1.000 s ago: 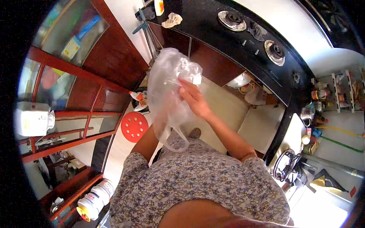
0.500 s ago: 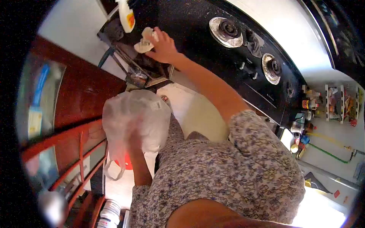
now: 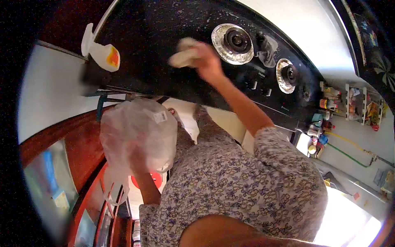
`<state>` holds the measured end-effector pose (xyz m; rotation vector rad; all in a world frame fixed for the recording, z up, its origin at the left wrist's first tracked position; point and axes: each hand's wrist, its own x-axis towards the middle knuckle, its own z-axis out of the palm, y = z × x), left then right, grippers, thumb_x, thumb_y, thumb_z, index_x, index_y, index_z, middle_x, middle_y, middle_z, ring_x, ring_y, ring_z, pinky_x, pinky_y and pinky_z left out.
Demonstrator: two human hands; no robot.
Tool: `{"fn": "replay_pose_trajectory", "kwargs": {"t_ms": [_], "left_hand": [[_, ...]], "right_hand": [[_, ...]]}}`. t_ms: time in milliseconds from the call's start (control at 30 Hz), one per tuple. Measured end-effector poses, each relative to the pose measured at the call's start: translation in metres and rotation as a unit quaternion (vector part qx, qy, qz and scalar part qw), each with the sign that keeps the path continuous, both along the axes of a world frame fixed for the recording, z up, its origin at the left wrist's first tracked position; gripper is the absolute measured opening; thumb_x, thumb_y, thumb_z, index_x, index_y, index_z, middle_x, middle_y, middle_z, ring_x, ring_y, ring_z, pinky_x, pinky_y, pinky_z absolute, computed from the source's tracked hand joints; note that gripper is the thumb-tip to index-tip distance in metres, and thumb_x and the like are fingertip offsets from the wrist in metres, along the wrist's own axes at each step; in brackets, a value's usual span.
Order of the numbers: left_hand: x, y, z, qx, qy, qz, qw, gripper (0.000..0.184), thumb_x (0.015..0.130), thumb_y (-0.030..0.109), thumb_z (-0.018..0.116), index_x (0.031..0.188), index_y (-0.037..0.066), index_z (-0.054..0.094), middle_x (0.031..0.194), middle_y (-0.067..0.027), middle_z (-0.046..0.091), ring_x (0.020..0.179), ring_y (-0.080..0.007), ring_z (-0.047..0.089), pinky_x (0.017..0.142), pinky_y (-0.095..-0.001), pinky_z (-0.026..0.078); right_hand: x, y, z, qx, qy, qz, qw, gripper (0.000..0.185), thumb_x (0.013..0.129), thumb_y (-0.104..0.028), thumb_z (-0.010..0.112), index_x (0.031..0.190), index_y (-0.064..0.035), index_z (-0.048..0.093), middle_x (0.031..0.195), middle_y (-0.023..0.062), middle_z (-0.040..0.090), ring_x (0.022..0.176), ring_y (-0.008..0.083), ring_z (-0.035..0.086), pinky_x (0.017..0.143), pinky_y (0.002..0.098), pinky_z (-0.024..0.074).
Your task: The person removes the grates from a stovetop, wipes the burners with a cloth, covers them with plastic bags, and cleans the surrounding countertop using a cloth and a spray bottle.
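A whitish crumpled cloth (image 3: 183, 58) is gripped in my right hand (image 3: 208, 62), above the black countertop (image 3: 160, 24) to the left of a gas burner (image 3: 233, 43). Motion blurs the cloth and the fingers. Lower left, a translucent plastic bag (image 3: 140, 127) with a small white label hangs open around my left hand (image 3: 139, 158). That hand shows only dimly through the film, and its fingers cannot be made out. The bag's handle loops dangle below it.
A white spray bottle (image 3: 105, 56) with an orange label lies on the counter's left end. A dark rag (image 3: 267, 50) lies between the two burners. Red-framed cabinets (image 3: 88, 148) stand at the left. Behind the bag, a red stool (image 3: 152, 180) partly shows.
My right hand reached the cloth, took hold of it and moved it right across the counter towards the burner. The bag and my left hand moved left and down.
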<state>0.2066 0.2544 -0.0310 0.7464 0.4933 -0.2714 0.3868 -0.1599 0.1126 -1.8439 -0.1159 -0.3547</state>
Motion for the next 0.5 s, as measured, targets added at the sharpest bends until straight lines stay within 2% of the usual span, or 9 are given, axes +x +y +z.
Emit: {"fn": "replay_pose_trajectory", "kwargs": {"t_ms": [33,100,133,200,233,333,400,467,500], "left_hand": [[0.003,0.003,-0.01,0.007,-0.02,-0.025,0.999,0.029,0.078,0.016,0.054,0.105,0.007,0.053,0.103,-0.0025,0.054,0.095,-0.0105,0.05,0.078,-0.0245,0.042],[0.005,-0.004,-0.028,0.024,-0.054,-0.061,0.996,0.028,0.077,0.016,0.055,0.104,0.008,0.054,0.102,-0.0021,0.055,0.095,-0.01,0.05,0.077,-0.0242,0.043],[0.015,-0.029,0.005,0.031,-0.018,-0.021,0.999,0.026,0.077,0.015,0.055,0.102,0.008,0.054,0.098,-0.0012,0.055,0.089,-0.009,0.05,0.073,-0.023,0.042],[0.029,-0.074,0.059,0.045,0.053,0.058,0.996,0.022,0.076,0.012,0.055,0.097,0.009,0.055,0.091,0.0007,0.055,0.078,-0.007,0.049,0.066,-0.0204,0.042],[0.02,-0.068,0.024,-0.006,0.075,0.09,0.993,0.022,0.076,0.011,0.055,0.098,0.009,0.054,0.091,0.0012,0.055,0.077,-0.0067,0.049,0.065,-0.0197,0.041],[0.023,-0.089,0.051,-0.073,0.067,0.074,0.992,0.025,0.076,0.009,0.055,0.102,0.007,0.053,0.09,0.001,0.055,0.076,-0.0072,0.049,0.067,-0.0197,0.041],[0.028,-0.099,0.062,-0.123,0.06,0.069,0.988,0.028,0.076,0.007,0.054,0.104,0.007,0.052,0.09,0.0008,0.055,0.076,-0.0076,0.05,0.068,-0.0196,0.041],[0.028,-0.107,0.074,-0.175,0.055,0.075,0.98,0.03,0.077,0.005,0.053,0.107,0.006,0.051,0.09,0.0007,0.055,0.075,-0.0079,0.05,0.069,-0.0196,0.041],[0.027,-0.108,0.075,-0.206,0.076,0.113,0.969,0.03,0.078,0.005,0.052,0.108,0.005,0.051,0.09,-0.0002,0.055,0.077,-0.0091,0.051,0.071,-0.0202,0.041]], "right_hand": [[-0.021,-0.033,0.024,-0.076,0.097,-0.109,0.986,0.033,0.079,-0.006,0.054,0.111,-0.0015,0.05,0.111,0.0101,0.051,0.104,0.0196,0.048,0.088,0.0347,0.0404],[-0.03,-0.124,0.023,-0.261,0.057,-0.268,0.925,0.032,0.079,-0.005,0.053,0.111,-0.0076,0.049,0.11,0.0167,0.051,0.1,0.0321,0.051,0.086,0.036,0.0425],[-0.029,-0.161,-0.004,-0.347,-0.006,-0.275,0.897,0.037,0.077,-0.007,0.054,0.113,-0.0093,0.049,0.113,0.0174,0.049,0.103,0.0341,0.048,0.087,0.038,0.0415],[-0.012,-0.195,-0.037,-0.401,0.027,-0.237,0.884,0.047,0.068,-0.004,0.057,0.114,-0.0126,0.05,0.121,0.0174,0.044,0.11,0.0371,0.043,0.09,0.0411,0.0391],[0.0,-0.21,-0.061,-0.421,0.018,-0.224,0.879,0.047,0.067,-0.004,0.058,0.113,-0.0127,0.05,0.121,0.0167,0.044,0.112,0.0366,0.042,0.091,0.0414,0.0384],[0.028,-0.219,-0.055,-0.484,0.028,-0.166,0.859,0.04,0.067,-0.004,0.06,0.107,-0.0109,0.053,0.12,0.0137,0.047,0.114,0.0343,0.04,0.092,0.0417,0.0375],[0.029,-0.228,-0.06,-0.429,0.034,-0.147,0.891,0.034,0.071,-0.004,0.058,0.104,-0.01,0.056,0.115,0.0099,0.053,0.106,0.029,0.05,0.088,0.0376,0.0419],[0.032,-0.234,-0.046,-0.154,0.059,-0.143,0.976,0.029,0.074,-0.001,0.056,0.101,-0.0102,0.059,0.106,0.0063,0.059,0.094,0.0207,0.057,0.082,0.0321,0.0455],[0.047,-0.254,-0.062,-0.007,0.102,-0.194,0.976,0.026,0.078,0.0,0.052,0.1,-0.0097,0.06,0.099,0.0051,0.062,0.086,0.0145,0.058,0.078,0.0288,0.0467]]}}
